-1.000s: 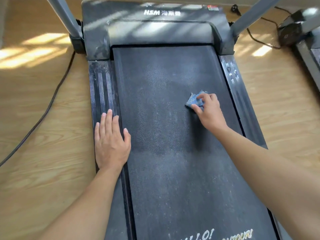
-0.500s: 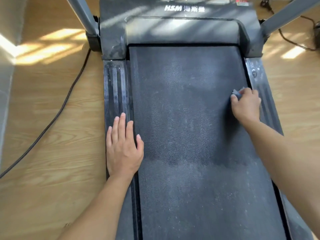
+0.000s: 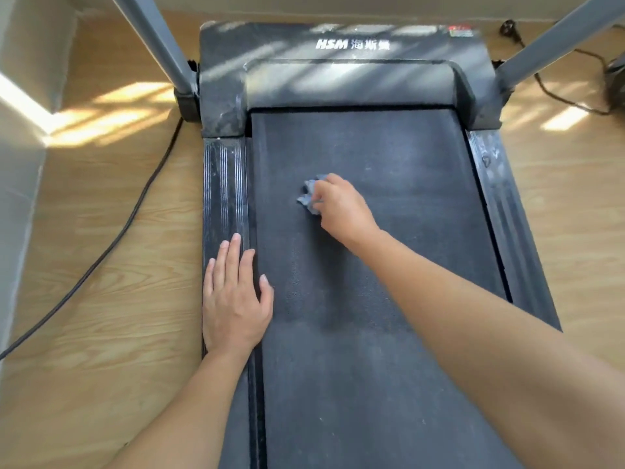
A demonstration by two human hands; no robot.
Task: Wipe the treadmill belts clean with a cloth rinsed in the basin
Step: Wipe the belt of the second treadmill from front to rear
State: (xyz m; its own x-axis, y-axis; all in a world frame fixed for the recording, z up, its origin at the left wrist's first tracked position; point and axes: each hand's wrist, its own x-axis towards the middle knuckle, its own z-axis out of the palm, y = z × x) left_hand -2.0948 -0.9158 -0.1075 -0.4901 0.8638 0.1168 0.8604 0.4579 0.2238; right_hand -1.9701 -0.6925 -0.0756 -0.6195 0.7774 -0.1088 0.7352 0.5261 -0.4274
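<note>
Wooden floor runs along both sides of the treadmill, and I stand over its near end. The near stretch of the belt looks grey and dusty, so I judge it is not yet wiped. A little farther on, the left hand lies flat with straight fingers on the left side rail, its thumb on the belt's left edge, just where it lay a second ago; its grip is apart and holds nothing.

Beyond it the right hand has its grip clamped on the bunched blue cloth, pressed to the belt. Half a second ago hand and cloth were at the belt's right edge; now they sit left of its middle. I read that as cross strokes working the far half, which looks darker.

Farthest off, the motor cover is streaked with dust. No basin is in sight.
</note>
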